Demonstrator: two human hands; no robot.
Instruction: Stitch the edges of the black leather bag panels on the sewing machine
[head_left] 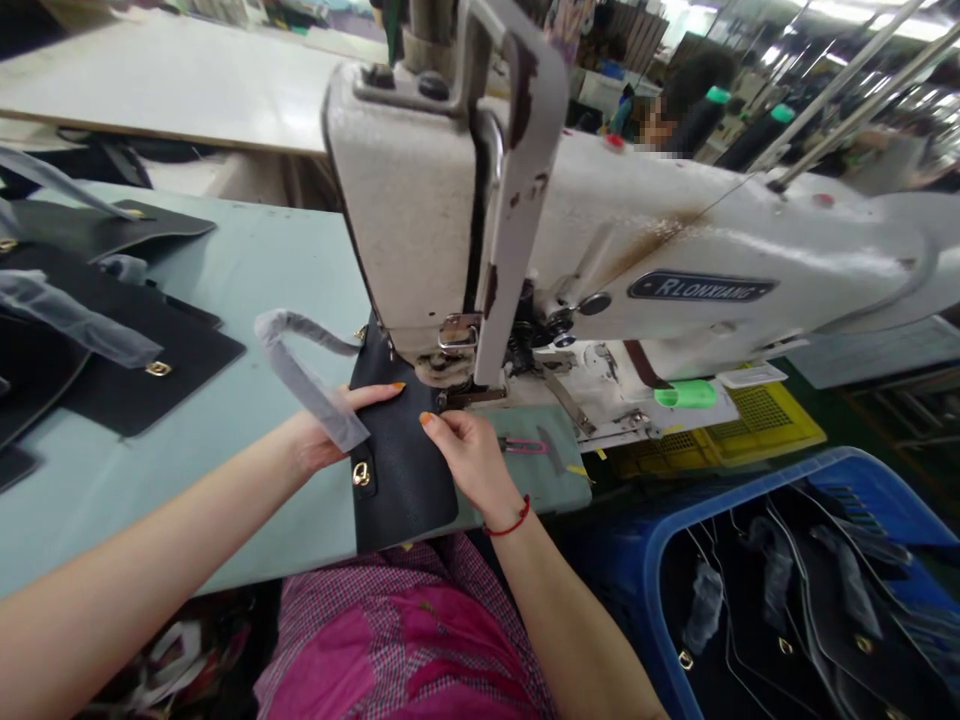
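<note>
A black leather bag panel (409, 470) lies under the needle area of the sewing machine (420, 220). Its handle (300, 375), wrapped in clear plastic, arches up on the left and crosses over my left hand. A gold ring fitting (361, 474) sits near the panel's left edge. My left hand (330, 430) rests on that side with its index finger stretched flat on the leather; its other fingers are partly hidden. At the right edge, close to the presser foot (457, 398), my right hand (472, 455) grips the panel, thumb on top and fingers curled.
More black panels with wrapped handles (142, 340) are piled on the left of the pale green table (277, 250). Pink-handled thread snips (525, 446) lie right of my right hand. A blue basket (652, 560) at lower right holds several panels. A person sits behind the machine.
</note>
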